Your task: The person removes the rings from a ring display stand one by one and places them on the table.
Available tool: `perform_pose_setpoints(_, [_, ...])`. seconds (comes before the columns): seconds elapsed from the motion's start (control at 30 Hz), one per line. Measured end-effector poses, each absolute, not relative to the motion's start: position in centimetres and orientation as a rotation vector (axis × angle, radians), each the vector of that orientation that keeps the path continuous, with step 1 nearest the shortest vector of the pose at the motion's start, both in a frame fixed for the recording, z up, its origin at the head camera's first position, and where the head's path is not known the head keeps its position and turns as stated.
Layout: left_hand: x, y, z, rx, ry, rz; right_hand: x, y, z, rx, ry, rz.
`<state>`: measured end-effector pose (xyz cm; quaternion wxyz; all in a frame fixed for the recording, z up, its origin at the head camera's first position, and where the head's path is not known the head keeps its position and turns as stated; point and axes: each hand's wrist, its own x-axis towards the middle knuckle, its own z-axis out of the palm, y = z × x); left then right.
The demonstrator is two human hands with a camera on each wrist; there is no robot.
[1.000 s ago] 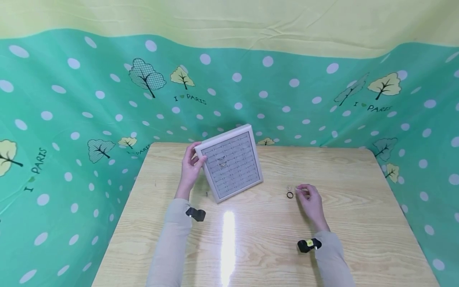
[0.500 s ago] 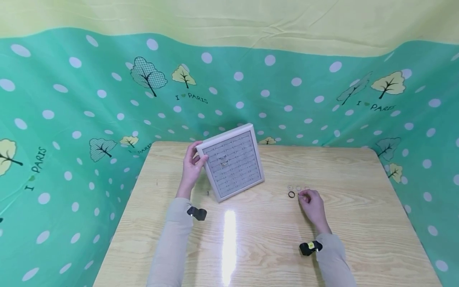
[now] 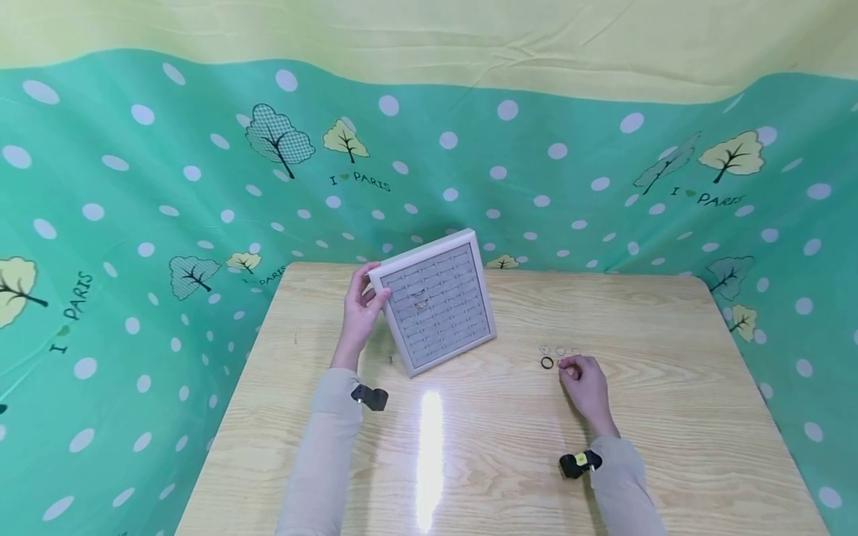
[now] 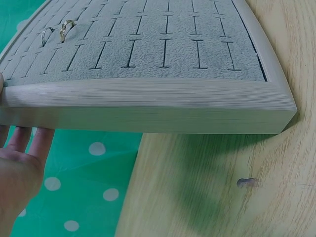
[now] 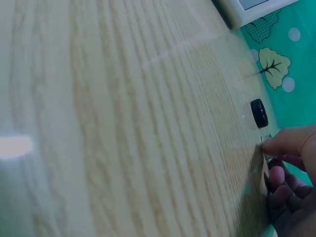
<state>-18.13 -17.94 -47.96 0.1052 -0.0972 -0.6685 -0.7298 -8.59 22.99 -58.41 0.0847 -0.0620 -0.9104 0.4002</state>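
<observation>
The left hand (image 3: 358, 316) grips the tilted grey ring display tray (image 3: 439, 305) by its edge; if that grip slackens, its two seated rings (image 3: 419, 301) may slide out. The right hand (image 3: 585, 383) pinches a small pale ring (image 5: 265, 138) on the wooden table (image 3: 509, 447), beside a black ring (image 3: 547, 362)

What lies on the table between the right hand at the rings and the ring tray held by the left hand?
Nothing visible: bare tabletop separates the right hand, by the black ring, from the ring tray that the left hand holds tilted.
</observation>
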Motion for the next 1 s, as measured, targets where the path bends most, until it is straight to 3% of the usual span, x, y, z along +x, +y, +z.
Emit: perform_pose_setpoints(1.0, [-18.2, -18.0, -48.1, -0.237, -2.009, -2.177, -8.0, 22.7, -56.4, -0.329, -2.575, 1.505])
